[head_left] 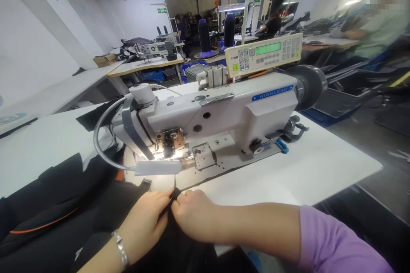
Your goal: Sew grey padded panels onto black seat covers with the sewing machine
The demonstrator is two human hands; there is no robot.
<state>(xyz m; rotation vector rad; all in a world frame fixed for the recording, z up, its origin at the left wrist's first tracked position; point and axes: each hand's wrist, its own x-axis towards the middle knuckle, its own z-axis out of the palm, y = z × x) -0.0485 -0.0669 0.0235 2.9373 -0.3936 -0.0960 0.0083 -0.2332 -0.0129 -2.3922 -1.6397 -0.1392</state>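
Both hands meet low in the middle of the head view, in front of a white sewing machine [230, 106]. My left hand [144, 213], with a silver bracelet at the wrist, pinches a piece of black fabric [174, 194]. Pressed close beside it, my right hand [195, 213] is closed on the same fabric. More of this dark cloth hangs below both hands and spreads left, where an orange line runs along it. A small lamp [156, 168] on a bendable metal neck lights the needle area, just beyond my fingers.
A control panel [264, 54] with a green display tops the machine. The white table [307, 170] extends right. Behind stand thread cones [205, 36] and another sewing machine [156, 49]. A blurred co-worker [378, 30] is at far right, near a grey bin [339, 91].
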